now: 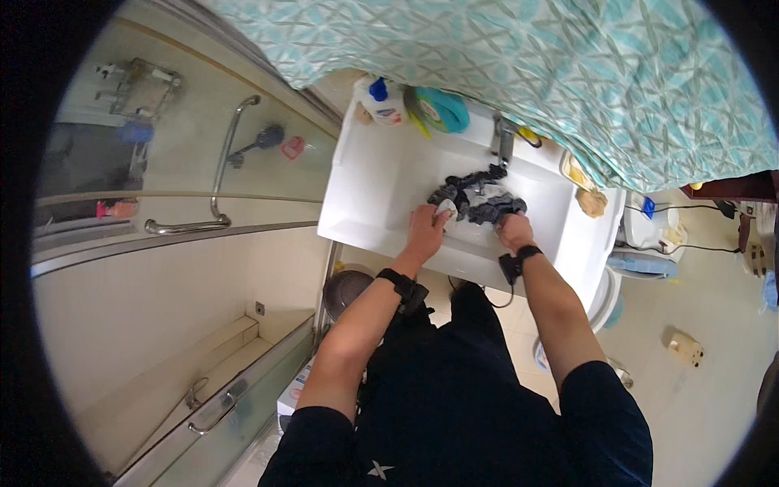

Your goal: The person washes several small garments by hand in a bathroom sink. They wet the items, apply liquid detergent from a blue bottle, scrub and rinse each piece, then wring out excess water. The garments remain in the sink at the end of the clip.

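Note:
In the white washbasin (389,176) lies a bunched heap of wet dark grey and black cloth (484,210) with a paler patch in its middle. My left hand (427,228) is at the heap's left side, its fingers closed on a small white object (447,209) whose kind I cannot tell. At the right end of the heap, my right hand (516,230) grips a dark part of the cloth. The metal faucet (504,143) stands behind the heap, its spout above the cloth's back edge.
A white bottle with a blue cap (383,103) and a teal bottle (441,109) stand on the basin's back left ledge. A soap dish (575,170) and a tan sponge-like lump (591,203) are at the right. A patterned curtain (487,55) hangs behind; a glass shower door (274,176) is left.

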### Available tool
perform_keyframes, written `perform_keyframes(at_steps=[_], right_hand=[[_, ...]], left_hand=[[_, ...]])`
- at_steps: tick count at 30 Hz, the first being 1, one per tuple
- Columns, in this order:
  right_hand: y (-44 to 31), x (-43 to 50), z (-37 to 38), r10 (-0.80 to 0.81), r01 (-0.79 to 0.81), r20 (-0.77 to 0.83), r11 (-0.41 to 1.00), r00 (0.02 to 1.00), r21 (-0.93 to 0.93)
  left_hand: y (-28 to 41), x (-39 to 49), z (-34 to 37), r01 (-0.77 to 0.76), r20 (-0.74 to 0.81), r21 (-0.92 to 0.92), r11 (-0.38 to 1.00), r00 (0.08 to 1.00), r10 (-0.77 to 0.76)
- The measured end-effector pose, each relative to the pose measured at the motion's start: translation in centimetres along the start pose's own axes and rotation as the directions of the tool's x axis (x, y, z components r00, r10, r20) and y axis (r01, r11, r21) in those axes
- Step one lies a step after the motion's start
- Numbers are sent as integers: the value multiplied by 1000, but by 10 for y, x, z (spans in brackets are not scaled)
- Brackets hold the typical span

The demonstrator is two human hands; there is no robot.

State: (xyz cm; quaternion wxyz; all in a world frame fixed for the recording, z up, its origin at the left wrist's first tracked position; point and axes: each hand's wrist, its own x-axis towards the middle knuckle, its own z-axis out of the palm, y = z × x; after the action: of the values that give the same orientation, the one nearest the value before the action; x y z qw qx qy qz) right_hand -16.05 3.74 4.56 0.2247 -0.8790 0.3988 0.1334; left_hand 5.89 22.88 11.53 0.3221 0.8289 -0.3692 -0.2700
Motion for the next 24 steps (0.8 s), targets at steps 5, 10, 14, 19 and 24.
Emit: perform_keyframes(at_steps=[5, 10, 14, 19, 24], right_hand=[[-15, -26, -50, 223, 20, -164, 535, 961, 845], [-31, -55, -103, 219, 75, -114, 178, 969, 981], [-53, -78, -138, 225, 79, -92, 69, 970, 994], [-72, -96, -162, 283, 159, -205, 175, 937, 972], [-87, -100, -173, 207, 239, -348, 418, 914, 876]], left_hand=[[5, 4, -22, 107, 92, -241, 965, 992, -87], [24, 11, -32, 11, 78, -386, 922, 997, 21], [40, 22, -36, 159, 173, -596, 787, 983, -68], [58, 29, -37, 233, 303, -629, 742, 952, -43], [72, 34, -46, 336, 410, -704, 626, 912, -28]])
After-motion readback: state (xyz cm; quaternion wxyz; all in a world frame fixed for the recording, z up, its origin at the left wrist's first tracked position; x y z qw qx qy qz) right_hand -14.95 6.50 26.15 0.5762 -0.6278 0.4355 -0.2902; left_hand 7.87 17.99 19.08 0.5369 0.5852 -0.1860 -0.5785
